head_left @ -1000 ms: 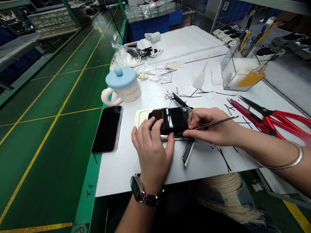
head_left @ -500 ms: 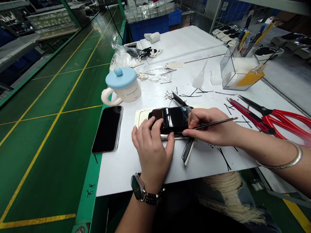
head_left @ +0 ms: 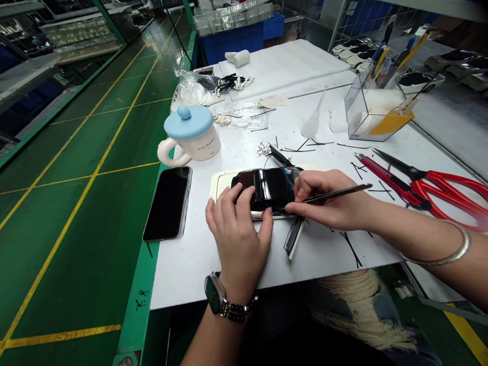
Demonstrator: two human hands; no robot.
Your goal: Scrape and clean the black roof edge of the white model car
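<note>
A model car (head_left: pixel 274 185) with a glossy black roof and a cream body lies on the white tabletop. Its near door (head_left: pixel 293 239) and far door (head_left: pixel 280 154) stand swung out. My left hand (head_left: pixel 242 221) rests over the car's left end, fingers spread on the brown ribbed part and thumb at the near side. Pinched in my right hand (head_left: pixel 328 198) is a thin dark metal tool (head_left: pixel 348 191) that looks like tweezers. Its working tip, at the car's near side by the door opening, is hidden by my fingers.
Left of the car are a phone (head_left: pixel 168 203) and a lidded mug (head_left: pixel 200 147). Red-handled scissors (head_left: pixel 438 188) and red pliers-like cutters (head_left: pixel 392 180) lie right. Behind stand a clear tool box (head_left: pixel 358 114) and a squeeze bottle (head_left: pixel 311 124). Black strips (head_left: pixel 351 249) are scattered about.
The view has shifted very slightly. Both hands, the tool and the model car keep nearly the same positions.
</note>
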